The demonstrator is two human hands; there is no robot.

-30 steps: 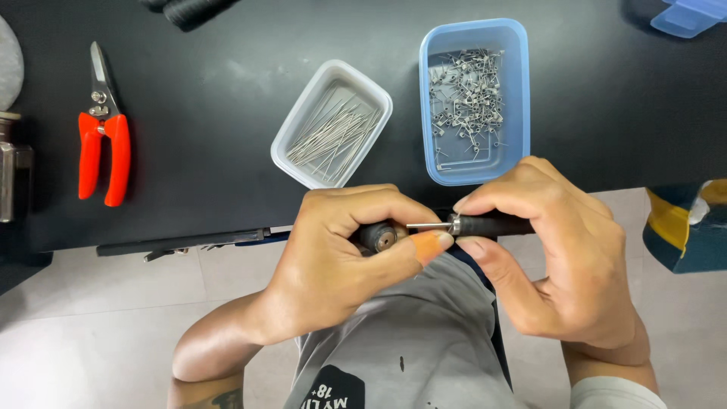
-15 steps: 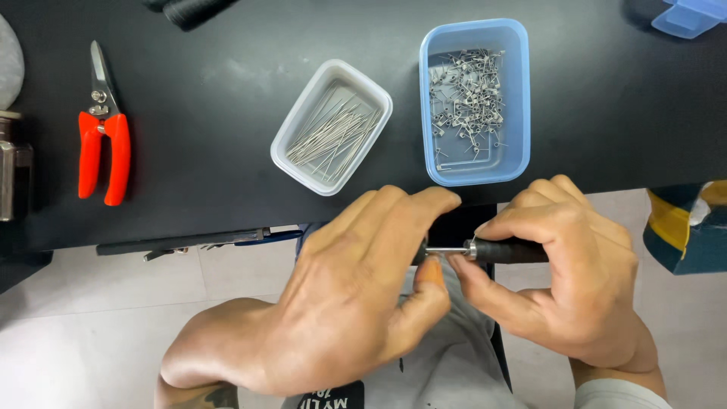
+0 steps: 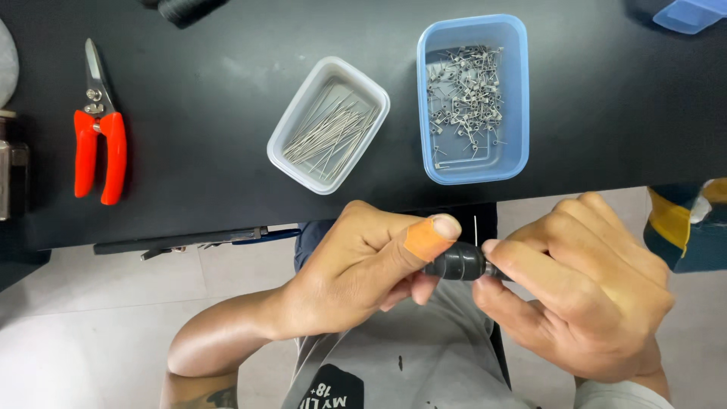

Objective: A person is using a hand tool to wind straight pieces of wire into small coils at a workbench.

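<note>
Both hands clenched on black tool: left hand [image 3: 356, 276] steadies knob [image 3: 454, 262], right hand [image 3: 583, 291] pinches shaft; wire [image 3: 475, 229] upright; wire trays [image 3: 328, 125] within reach on tabletop [image 3: 197, 136].

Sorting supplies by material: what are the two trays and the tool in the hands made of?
White tray: seemingly translucent plastic, holding thin straight metal wires. Blue tray: translucent plastic, holding small bent wire pieces, shiny grey. Tool: black, glossy, ribbed, probably plastic or rubber; a thin wire sticks up from it.
</note>
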